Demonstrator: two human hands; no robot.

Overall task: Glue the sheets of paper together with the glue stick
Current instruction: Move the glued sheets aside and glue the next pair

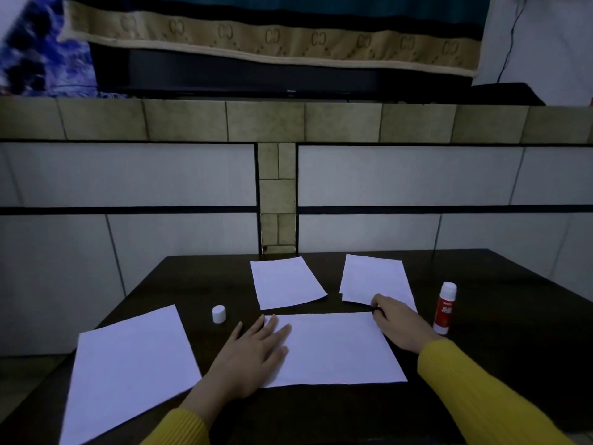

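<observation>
Four white sheets lie on the dark table (481,284). The middle sheet (337,348) is nearest to me. My left hand (256,354) rests flat on its left edge with the fingers spread. My right hand (396,326) has curled fingers pinching the sheet's far right corner, and it overlaps the near edge of the far right sheet (373,277). Another sheet (285,282) lies far centre, and a large one (128,370) lies at the left. The red and white glue stick (445,308) stands upright and uncapped, right of my right hand. Its white cap (219,314) sits left of the middle sheet.
A tiled wall (128,175) rises directly behind the table's far edge. Above it a ledge carries a dark screen (288,75) partly draped with a patterned cloth (272,36). The table's left edge runs diagonally beside the large sheet.
</observation>
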